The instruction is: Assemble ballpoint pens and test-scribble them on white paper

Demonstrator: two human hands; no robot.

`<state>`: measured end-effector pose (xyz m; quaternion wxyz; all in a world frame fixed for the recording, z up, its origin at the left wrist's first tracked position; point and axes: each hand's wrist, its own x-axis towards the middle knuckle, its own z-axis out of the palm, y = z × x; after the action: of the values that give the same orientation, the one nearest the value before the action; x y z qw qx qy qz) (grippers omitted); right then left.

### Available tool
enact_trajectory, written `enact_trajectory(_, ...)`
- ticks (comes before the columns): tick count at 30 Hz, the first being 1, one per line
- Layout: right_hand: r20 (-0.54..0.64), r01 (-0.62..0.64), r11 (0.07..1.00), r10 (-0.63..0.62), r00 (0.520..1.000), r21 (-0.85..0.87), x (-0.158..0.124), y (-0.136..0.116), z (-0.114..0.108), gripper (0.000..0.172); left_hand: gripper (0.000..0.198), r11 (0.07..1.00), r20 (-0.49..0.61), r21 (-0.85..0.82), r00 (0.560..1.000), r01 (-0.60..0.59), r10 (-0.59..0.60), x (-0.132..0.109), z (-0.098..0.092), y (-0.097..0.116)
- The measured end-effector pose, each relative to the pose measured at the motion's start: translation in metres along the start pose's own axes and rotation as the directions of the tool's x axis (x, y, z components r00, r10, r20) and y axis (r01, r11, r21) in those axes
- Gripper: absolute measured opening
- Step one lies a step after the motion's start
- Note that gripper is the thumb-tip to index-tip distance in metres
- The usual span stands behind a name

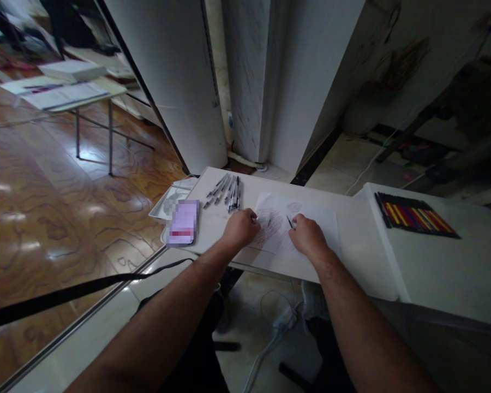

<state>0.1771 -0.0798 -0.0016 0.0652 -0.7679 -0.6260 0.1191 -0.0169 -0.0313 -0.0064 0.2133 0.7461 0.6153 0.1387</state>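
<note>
White paper (329, 224) with patches of pencil-like scribbled strokes lies on the pale table (213, 234). My right hand (306, 234) rests over its middle, fingers closed round a thin dark pen whose tip points up and left. At the paper's left edge is my left hand (241, 228), its fingers pinched together; a small pale thing shows at the fingertips, too small to name. Beyond my left hand, several clear-barrelled pens (225, 191) lie in a loose bunch on the table.
A blurred-out purple object (183, 222) sits at the table's left end. On the white surface at right lies a dark case of coloured pens (417, 215). A black strap (106, 281) crosses lower left. Cables (284, 322) lie on the floor below. A folding table (69, 95) stands back left.
</note>
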Motion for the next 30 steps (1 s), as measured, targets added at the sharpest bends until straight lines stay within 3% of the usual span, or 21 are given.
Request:
enact_trajectory(4, -0.088, 0.014, 0.978, 0.004, 0.996, 0.208, 0.004, -0.001, -0.002, 0.026, 0.023, 0.992, -0.046, -0.104, 0.997, -0.066, 0.061, 0.001, -0.002, 0.003)
enact_trajectory(7, -0.146, 0.026, 0.908, 0.039, 0.989, 0.417, 0.008, -0.002, -0.005, 0.015, 0.018, 0.970, -0.088, -0.212, 0.991, -0.121, 0.104, 0.000, -0.005, 0.004)
enact_trajectory(11, -0.208, 0.088, 0.736, 0.073, 0.975, 0.671, 0.009, -0.003, -0.009, 0.011, 0.014, 0.881, -0.158, -0.435, 0.979, -0.188, 0.131, 0.000, -0.003, 0.002)
enact_trajectory(15, -0.203, 0.115, 0.514, 0.120, 0.972, 0.850, 0.008, -0.004, -0.013, 0.012, 0.011, 0.777, -0.141, -0.600, 0.982, -0.187, 0.127, 0.005, 0.006, -0.003)
enact_trajectory(20, -0.173, 0.115, 0.365, 0.131, 0.976, 0.924, 0.007, -0.006, -0.016, 0.015, 0.012, 0.719, -0.123, -0.669, 0.981, -0.191, 0.147, 0.006, 0.011, -0.004)
enact_trajectory(25, -0.153, 0.100, 0.312, 0.152, 0.977, 0.945, 0.004, -0.009, -0.020, 0.018, 0.015, 0.721, -0.093, -0.673, 0.986, -0.163, 0.136, 0.004, 0.009, -0.003)
enact_trajectory(30, -0.169, 0.123, 0.273, 0.152, 0.974, 0.954, 0.004, -0.010, -0.020, 0.017, 0.018, 0.648, -0.021, -0.755, 0.992, -0.096, 0.122, 0.002, 0.010, -0.001)
